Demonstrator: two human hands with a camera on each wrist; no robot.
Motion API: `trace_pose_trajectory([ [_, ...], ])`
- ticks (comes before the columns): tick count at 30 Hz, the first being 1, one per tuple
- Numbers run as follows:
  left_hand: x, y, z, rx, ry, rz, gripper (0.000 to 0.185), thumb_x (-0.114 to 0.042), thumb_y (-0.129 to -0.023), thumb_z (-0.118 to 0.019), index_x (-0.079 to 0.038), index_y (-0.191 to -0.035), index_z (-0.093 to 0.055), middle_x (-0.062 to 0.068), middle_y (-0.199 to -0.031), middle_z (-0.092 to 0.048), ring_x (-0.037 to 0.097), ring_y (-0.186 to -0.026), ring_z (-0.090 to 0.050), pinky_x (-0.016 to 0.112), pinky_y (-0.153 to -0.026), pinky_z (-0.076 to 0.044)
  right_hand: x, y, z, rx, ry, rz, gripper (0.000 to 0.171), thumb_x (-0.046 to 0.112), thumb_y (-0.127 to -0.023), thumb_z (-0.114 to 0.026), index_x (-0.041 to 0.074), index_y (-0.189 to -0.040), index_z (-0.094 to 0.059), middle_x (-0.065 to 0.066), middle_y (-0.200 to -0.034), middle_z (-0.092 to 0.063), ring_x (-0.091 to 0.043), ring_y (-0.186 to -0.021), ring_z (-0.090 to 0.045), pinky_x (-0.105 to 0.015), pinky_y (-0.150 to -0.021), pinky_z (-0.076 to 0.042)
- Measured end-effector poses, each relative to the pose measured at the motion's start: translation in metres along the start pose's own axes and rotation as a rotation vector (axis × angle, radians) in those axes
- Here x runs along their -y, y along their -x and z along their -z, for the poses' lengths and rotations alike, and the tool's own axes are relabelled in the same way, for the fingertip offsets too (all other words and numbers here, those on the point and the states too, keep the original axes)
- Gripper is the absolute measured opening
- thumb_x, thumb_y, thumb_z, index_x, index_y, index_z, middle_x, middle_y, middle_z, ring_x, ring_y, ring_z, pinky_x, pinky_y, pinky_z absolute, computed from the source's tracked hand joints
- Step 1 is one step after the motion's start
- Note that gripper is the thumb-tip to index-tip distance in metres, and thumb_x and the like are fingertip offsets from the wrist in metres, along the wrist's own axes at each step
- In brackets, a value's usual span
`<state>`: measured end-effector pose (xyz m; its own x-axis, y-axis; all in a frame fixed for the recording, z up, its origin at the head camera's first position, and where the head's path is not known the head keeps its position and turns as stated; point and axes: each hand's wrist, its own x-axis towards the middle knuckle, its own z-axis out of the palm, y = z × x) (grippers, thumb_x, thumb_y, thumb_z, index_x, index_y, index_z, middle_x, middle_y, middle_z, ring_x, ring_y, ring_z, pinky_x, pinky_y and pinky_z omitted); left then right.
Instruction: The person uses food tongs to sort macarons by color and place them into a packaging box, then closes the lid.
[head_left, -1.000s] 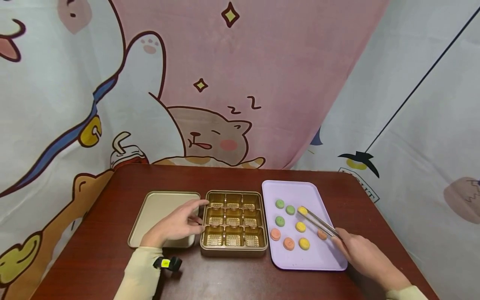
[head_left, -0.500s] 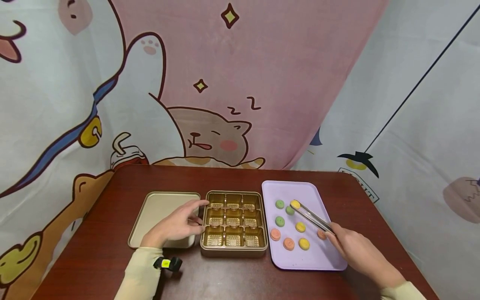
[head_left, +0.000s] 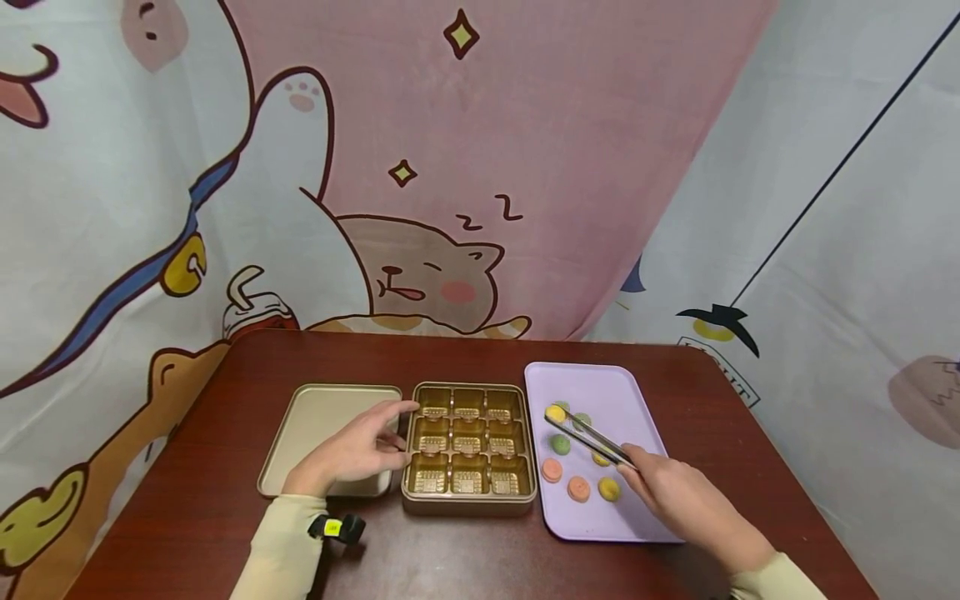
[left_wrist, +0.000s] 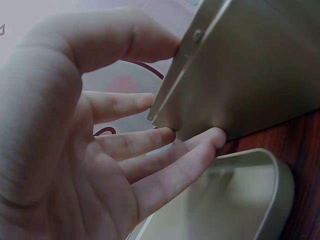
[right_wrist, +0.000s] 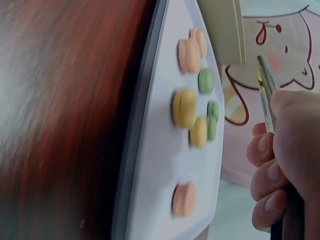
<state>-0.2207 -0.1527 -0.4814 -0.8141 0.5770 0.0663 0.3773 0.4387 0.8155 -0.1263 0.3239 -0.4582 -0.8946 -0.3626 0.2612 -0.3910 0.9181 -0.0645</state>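
My right hand (head_left: 686, 504) grips a pair of metal tongs (head_left: 581, 438), their tips pinching a yellow macaron (head_left: 555, 413) above the left part of the lilac tray (head_left: 588, 383). In the right wrist view the tongs (right_wrist: 267, 75) point up past the tray. My left hand (head_left: 348, 450) reaches the left side of a gold box (head_left: 468, 507) with loosely spread fingers. Seen from the left wrist, the fingertips (left_wrist: 216, 137) rest against the box's outer wall (left_wrist: 240, 75). The box's insert has rows of square compartments, with no macaron in them.
On the tray lie green macarons (head_left: 560, 444), pink macarons (head_left: 578, 488) and yellow macarons (head_left: 609, 489). A flat gold lid (head_left: 326, 408) lies left of the box, partly under my left hand. A printed curtain (head_left: 585, 167) hangs behind the dark wooden table (head_left: 450, 562).
My right hand has carried the yellow macaron in the tongs leftward across the tray, past the green macarons towards the box. My left hand has stayed at the box.
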Motion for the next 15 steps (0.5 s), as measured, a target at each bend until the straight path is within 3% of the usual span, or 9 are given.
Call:
trace_pose_trajectory([
  [9, 0.001, 0.000, 0.000, -0.005, -0.007, 0.003, 0.078, -0.009, -0.088, -0.080, -0.004, -0.157, -0.043, 0.023, -0.153, -0.047, 0.022, -0.102, -0.071, 0.038, -0.090, -0.063, 0.026, -0.019, -0.009, -0.099, 0.008, 0.220, 0.023, 0.018, -0.094, -0.079, 0.012, -0.110, -0.064, 0.017, -0.075, -0.052, 0.001, -0.065, -0.048, -0.025, -0.053, -0.047],
  [12, 0.003, 0.000, 0.000, -0.006, -0.013, 0.003, 0.078, -0.009, -0.088, -0.080, -0.004, -0.157, -0.043, 0.023, -0.153, -0.047, 0.021, -0.102, -0.071, 0.035, -0.090, -0.063, 0.037, -0.024, -0.010, -0.099, 0.012, 0.251, 0.021, 0.021, -0.095, -0.077, 0.014, -0.111, -0.064, 0.015, -0.077, -0.058, -0.001, -0.066, -0.053, -0.029, -0.051, -0.049],
  [15, 0.003, 0.000, 0.000, -0.006, -0.017, 0.004, 0.078, -0.009, -0.088, -0.080, -0.004, -0.157, -0.043, 0.022, -0.153, -0.047, 0.020, -0.102, -0.071, 0.033, -0.090, -0.063, 0.050, -0.029, -0.011, -0.083, 0.012, 0.260, 0.019, 0.025, -0.098, -0.074, 0.018, -0.112, -0.065, 0.015, -0.078, -0.060, -0.002, -0.064, -0.054, -0.027, -0.046, -0.043],
])
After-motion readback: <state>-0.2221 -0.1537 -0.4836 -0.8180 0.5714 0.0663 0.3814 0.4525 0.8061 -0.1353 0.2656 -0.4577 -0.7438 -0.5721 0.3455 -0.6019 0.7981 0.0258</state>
